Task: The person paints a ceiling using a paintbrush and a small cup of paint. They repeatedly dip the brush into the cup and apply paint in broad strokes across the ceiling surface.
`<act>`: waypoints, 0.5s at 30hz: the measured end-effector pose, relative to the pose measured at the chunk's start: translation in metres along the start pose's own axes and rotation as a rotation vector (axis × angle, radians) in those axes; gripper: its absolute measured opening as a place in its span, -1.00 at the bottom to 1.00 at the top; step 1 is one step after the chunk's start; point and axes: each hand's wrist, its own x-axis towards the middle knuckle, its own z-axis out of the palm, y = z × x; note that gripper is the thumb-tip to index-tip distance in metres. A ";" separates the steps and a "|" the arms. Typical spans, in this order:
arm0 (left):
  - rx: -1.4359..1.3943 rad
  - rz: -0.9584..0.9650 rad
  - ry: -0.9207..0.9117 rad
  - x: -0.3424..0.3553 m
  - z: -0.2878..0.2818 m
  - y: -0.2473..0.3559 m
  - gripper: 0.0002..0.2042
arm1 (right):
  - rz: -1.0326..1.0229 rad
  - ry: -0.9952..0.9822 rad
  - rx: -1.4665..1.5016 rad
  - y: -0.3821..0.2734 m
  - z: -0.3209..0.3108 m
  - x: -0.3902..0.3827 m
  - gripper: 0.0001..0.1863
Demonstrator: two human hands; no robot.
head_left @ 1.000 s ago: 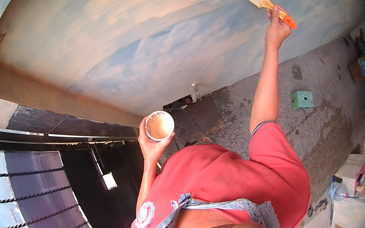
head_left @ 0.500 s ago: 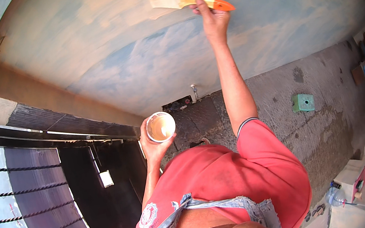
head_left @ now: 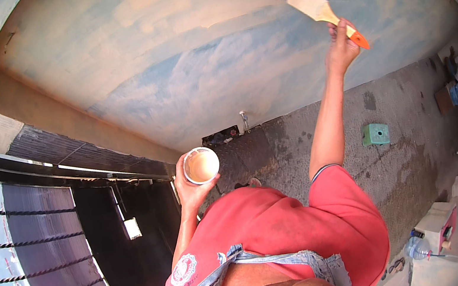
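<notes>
Now paintbrush [head_left: 322, 9] farther right, cup [head_left: 201, 166] barely shifted

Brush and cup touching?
Apart. The head view shows a wide gap: brush in the right hand, upper right; cup in the left hand, well below and left.
</notes>
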 end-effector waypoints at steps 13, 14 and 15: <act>0.053 0.055 -0.099 0.008 -0.023 -0.003 -0.10 | 0.278 -0.428 0.113 0.020 0.121 -0.138 -0.76; 0.069 0.060 -0.099 0.009 -0.021 -0.001 -0.10 | 0.264 -0.404 0.102 0.023 0.112 -0.129 -0.76; 0.079 0.048 -0.085 0.009 -0.017 0.003 -0.11 | 0.222 -0.372 0.066 0.024 0.099 -0.118 -0.75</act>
